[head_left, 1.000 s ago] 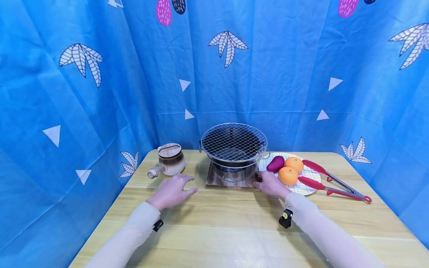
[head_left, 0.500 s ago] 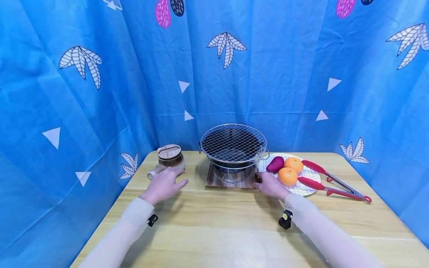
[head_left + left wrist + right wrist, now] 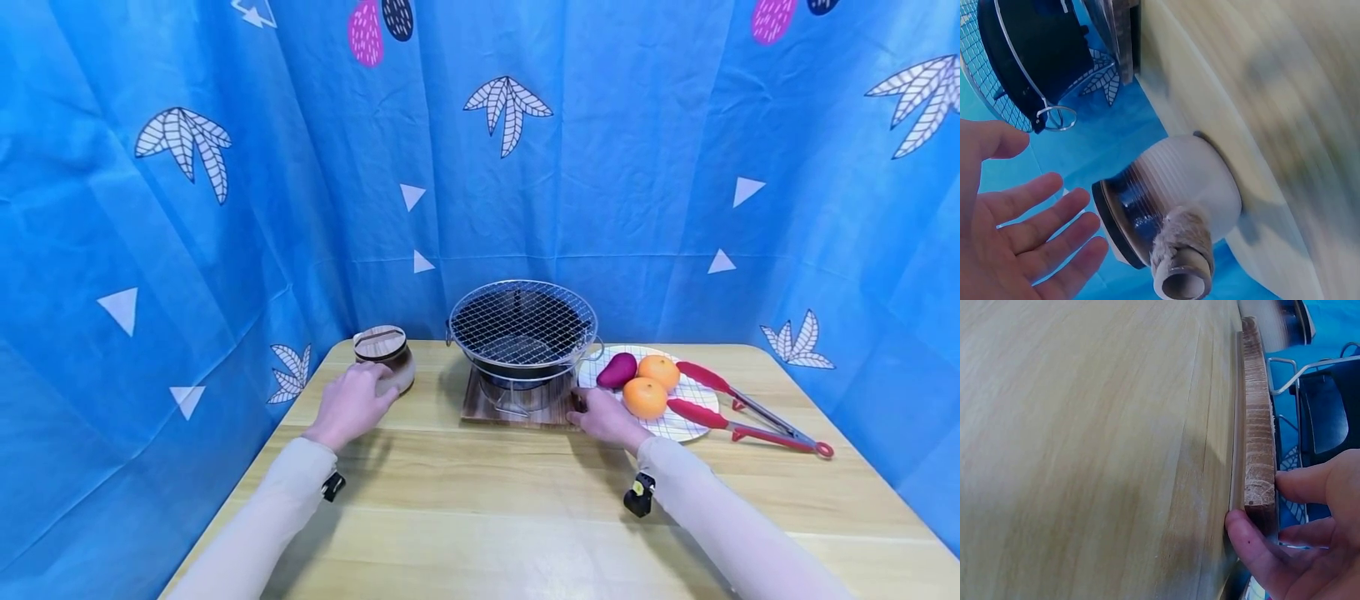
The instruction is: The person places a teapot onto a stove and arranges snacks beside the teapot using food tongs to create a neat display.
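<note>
My left hand [image 3: 351,407] is at the front left of a lidded clay pot [image 3: 400,371], hiding its side handle in the head view. In the left wrist view the fingers are spread and nearly straight beside the dark rim, apart from the rope-wrapped handle [image 3: 1184,253]. My right hand [image 3: 609,418] pinches the front right corner of a brown wooden board [image 3: 1259,419], one digit on its top face and another low at its edge. On that board stands a black round grill with a wire mesh top [image 3: 523,325] in a metal wire stand.
To the right, a checked white plate [image 3: 678,429] carries two oranges [image 3: 645,398] and a purple vegetable-like piece [image 3: 617,370]. Red-tipped tongs [image 3: 765,421] lie spread across the plate and the wooden table [image 3: 480,508]. A blue curtain [image 3: 637,167] hangs behind and on both sides.
My left hand has moved left, over the front of the clay pot's handle. The right hand stays at the board's corner.
</note>
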Tool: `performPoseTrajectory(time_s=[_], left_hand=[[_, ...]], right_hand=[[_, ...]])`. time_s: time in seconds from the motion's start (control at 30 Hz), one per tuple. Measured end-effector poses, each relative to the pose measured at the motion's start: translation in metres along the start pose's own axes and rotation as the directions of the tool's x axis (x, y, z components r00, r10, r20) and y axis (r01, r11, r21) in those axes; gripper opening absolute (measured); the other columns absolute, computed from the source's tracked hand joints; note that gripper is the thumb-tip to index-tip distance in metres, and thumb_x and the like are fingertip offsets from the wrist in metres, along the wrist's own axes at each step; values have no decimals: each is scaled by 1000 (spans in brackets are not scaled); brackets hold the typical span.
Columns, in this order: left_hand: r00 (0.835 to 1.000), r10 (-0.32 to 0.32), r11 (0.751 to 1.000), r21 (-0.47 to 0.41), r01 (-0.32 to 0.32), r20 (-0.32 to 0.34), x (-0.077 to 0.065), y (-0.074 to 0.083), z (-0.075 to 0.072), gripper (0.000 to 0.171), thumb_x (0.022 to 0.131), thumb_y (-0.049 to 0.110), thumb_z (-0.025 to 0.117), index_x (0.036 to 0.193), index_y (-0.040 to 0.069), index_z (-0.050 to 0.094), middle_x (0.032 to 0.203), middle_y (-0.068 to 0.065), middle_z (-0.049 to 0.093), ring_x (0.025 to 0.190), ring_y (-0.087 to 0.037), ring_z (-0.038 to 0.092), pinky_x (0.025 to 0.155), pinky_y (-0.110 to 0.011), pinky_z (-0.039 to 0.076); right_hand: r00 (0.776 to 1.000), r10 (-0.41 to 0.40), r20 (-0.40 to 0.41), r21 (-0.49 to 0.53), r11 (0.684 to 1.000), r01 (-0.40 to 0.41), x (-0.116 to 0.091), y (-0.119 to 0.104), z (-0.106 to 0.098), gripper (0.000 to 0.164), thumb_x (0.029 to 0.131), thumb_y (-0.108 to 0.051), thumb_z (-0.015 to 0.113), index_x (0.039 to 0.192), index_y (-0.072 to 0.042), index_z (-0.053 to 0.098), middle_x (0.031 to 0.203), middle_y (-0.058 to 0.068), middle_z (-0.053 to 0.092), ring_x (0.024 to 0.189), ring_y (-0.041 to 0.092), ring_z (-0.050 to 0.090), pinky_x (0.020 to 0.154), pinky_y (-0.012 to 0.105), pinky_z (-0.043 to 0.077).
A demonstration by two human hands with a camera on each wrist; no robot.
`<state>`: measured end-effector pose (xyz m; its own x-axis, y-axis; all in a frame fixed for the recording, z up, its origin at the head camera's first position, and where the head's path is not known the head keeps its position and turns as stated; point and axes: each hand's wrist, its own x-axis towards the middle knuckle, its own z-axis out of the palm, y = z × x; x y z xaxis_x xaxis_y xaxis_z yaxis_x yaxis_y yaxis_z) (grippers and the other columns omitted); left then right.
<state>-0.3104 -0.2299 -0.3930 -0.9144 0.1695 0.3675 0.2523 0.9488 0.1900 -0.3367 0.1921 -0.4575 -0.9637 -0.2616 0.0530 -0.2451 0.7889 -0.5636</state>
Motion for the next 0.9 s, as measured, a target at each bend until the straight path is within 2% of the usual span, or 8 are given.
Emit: performPoseTrajectory(time_s=[0.27,0.47,0.63,0.9], left_hand=[[1000,-12,999,-30,11,-29,3,-8,-4,35,95,32,62,115,5,71,116,-17,70,104,-37,65,77,-57,55],[997,-36,999,-5,35,-66,8,-17,-5,32,94,32,63,109,5,72,108,-16,72,97,-35,66,72,-52,55],[994,-54,999,-3,54,-95,12,-22,-7,29,94,32,63,106,7,72,105,-16,72,95,-36,66,73,-54,55],[991,-89,996,-10,89,-103,18,-31,-7,27,94,31,60,104,9,71,104,-17,71,94,-38,66,69,-56,52]], right_hand=[[1000,-4,-1,4,1000,4,0,-2,-1,57,94,-17,70,143,5,51,137,25,60,127,41,57,107,57,45],[1000,-12,-1,-7,1000,12,0,-2,-1,57,94,-17,70,142,5,51,137,25,60,123,38,59,106,55,47],[1000,-25,-8,-9,1000,25,0,-1,-1,55,93,-15,71,141,5,52,134,26,62,125,43,58,105,56,47],[1000,-16,-7,-1,1000,16,-1,-2,-1,56,93,-16,71,140,6,52,129,25,65,114,36,64,102,53,50]])
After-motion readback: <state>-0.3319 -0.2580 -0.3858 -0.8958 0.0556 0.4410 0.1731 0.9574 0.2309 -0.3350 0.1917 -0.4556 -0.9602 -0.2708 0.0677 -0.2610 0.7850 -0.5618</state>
